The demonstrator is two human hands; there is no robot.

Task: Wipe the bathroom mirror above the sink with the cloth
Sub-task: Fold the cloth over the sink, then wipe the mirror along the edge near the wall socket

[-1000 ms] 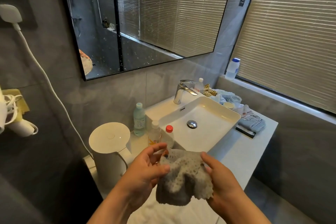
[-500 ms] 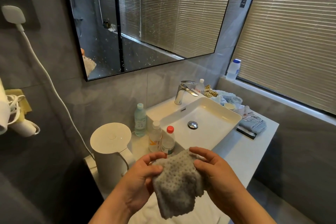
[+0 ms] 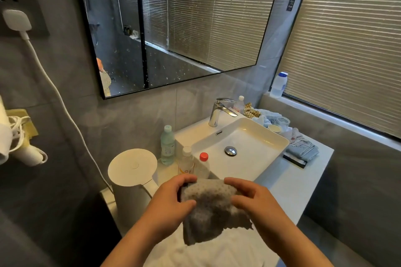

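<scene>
Both hands hold the cloth low in front of the body, over the near edge of the counter. The left hand pinches its upper left edge between thumb and curled fingers; the right hand pinches the upper right edge the same way. The cloth hangs between them, its top edge stretched nearly flat, the lower part drooping in a loose fold. It looks darker in the middle, perhaps damp, though shadow could explain that.

The mirror hangs above the sink, well apart from the cloth, and is speckled with spots, thickest along its lower part.

The step in hand seems to be readying the cloth. Folding it into a flat pad gives an even face; then work from the top down in overlapping strokes, pressing harder on the speckled lower band.
</scene>
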